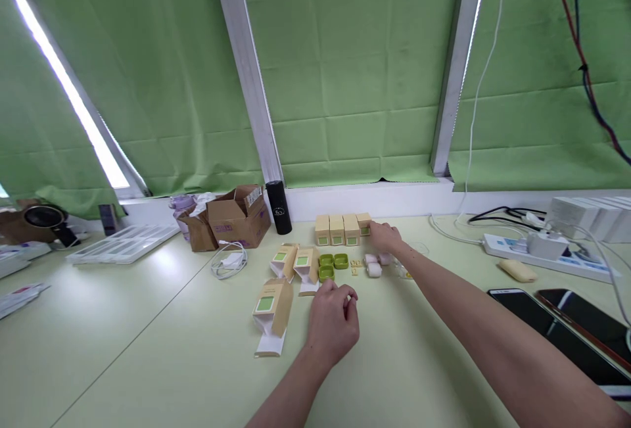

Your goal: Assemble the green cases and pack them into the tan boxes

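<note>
My right hand [386,237] reaches to the back row and grips a small tan box [363,223] at its right end. Beside that box stand three more tan boxes [336,229] with green-and-white label squares. My left hand [333,316] hovers nearer, fingers curled, with nothing visible in it. To its left are three opened tan cartons [267,308] with flaps out. Just beyond it sit three small green square trays [326,273]. Tiny yellow pieces [355,263] lie right of the trays. Small white and pinkish rolls [374,270] are below my right hand, with clear plastic [405,273] partly behind the wrist.
At the back left are an open cardboard box [239,217], a black tumbler [279,208] and a coiled white cable [229,262]. A white divided tray [123,244] lies farther left. On the right are a power strip [497,248], a beige oblong object [517,270] and phones [542,329].
</note>
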Tool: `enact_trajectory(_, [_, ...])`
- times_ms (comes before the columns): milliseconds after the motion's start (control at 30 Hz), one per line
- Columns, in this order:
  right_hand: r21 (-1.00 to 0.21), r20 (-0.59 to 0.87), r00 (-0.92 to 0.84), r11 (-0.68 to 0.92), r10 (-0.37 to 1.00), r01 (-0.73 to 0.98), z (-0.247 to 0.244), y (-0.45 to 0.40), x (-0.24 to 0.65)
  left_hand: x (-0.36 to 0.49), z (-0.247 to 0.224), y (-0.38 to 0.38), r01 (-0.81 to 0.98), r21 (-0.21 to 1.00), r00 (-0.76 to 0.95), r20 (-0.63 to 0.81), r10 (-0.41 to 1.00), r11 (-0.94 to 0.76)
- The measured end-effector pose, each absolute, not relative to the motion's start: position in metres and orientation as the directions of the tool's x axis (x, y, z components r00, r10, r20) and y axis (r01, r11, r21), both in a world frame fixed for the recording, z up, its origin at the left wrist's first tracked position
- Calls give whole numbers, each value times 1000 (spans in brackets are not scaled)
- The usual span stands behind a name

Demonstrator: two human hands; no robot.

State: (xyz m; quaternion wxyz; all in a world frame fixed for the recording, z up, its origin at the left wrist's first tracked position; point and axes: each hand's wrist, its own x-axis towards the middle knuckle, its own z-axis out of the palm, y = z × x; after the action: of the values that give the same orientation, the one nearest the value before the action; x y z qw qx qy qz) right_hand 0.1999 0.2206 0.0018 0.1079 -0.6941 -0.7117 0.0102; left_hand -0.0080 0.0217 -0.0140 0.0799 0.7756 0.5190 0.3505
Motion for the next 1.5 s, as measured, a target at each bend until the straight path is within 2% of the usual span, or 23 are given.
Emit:
enact_trajectory(233, [-243,245,-11,73,969,967,13,202,204,-8,-13,22,752,475,228,463,857,-457])
enact_trajectory(367, [-331,363,43,86,931,940,20,170,205,-8,-12,22,763,464,237,447,863,-450])
enact_trajectory(467, [-405,398,49,127,916,906,18,132,196,-8,-12,21,776,450,245,432,868,-442])
enact_trajectory(633, [-513,336,-66,241,940,824,-2,62,174,-9,-11,21,805,420,252,397,883,-418])
enact_trajectory(700, [-610,232,-133,251,964,752,-11,40,167,-10,-11,21,819,407,247,387,888,-405])
enact_trajectory(767, [-654,138,-184,229,973,722,-19,23,163,-10,-10,21,830,402,235,374,897,-385])
enact_trajectory(800, [-652,115,-196,223,974,725,-22,17,162,-9,-9,21,834,403,229,366,902,-375])
enact_trajectory(967, [-625,216,-243,325,946,710,-28,2,162,-10,-9,21,857,390,210,332,920,-337])
enact_trajectory(1100, [-596,241,-259,353,935,722,-26,0,163,-14,-7,25,905,346,136,314,940,-247])
enact_trajectory(1200, [-562,250,-263,361,932,744,-25,2,164,-21,-1,32,961,235,66,327,943,-149])
enact_trajectory(1333, [-523,260,-272,371,927,767,-26,6,166,-30,10,40,997,75,12,274,962,-34])
enact_trajectory(1500, [-519,268,-266,372,926,770,-26,7,167,-31,14,45,998,-39,66,247,967,-58])
